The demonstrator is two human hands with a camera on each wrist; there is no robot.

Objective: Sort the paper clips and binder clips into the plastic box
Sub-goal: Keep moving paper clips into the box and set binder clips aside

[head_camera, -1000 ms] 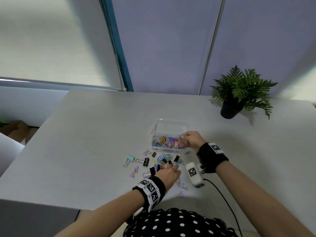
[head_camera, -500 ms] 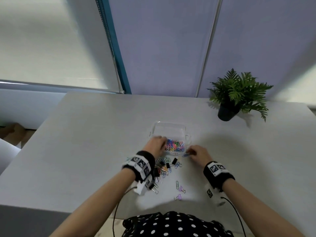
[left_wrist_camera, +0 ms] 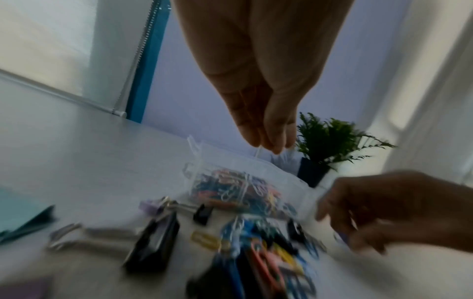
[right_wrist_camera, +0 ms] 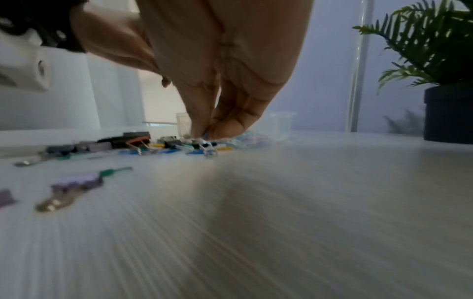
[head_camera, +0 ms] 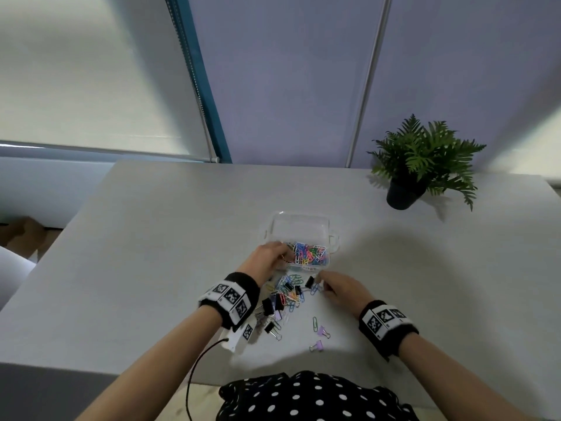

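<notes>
The clear plastic box [head_camera: 299, 226] sits mid-table; its near compartment holds several coloured paper clips [head_camera: 311, 253]. Over that compartment's left side my left hand [head_camera: 283, 253] hovers, fingertips [left_wrist_camera: 275, 148] pressed together on a thin pale paper clip [left_wrist_camera: 257, 152]. Loose paper clips and black binder clips lie in a pile [head_camera: 288, 296] just in front of the box. My right hand [head_camera: 318, 284] is down at the pile's right edge, pinching a blue paper clip [head_camera: 315, 289] beside a black binder clip [head_camera: 309, 281]. In the right wrist view its fingertips [right_wrist_camera: 198, 132] touch the pile.
Two purple binder clips [head_camera: 322, 331] and a green paper clip [head_camera: 315, 323] lie nearer to me. A potted plant [head_camera: 405, 194] stands at the back right. A black cable [head_camera: 197, 369] hangs off the table's near edge under my left wrist.
My left hand went from the pile up to the box. My right hand left the box and came down to the pile's right edge.
</notes>
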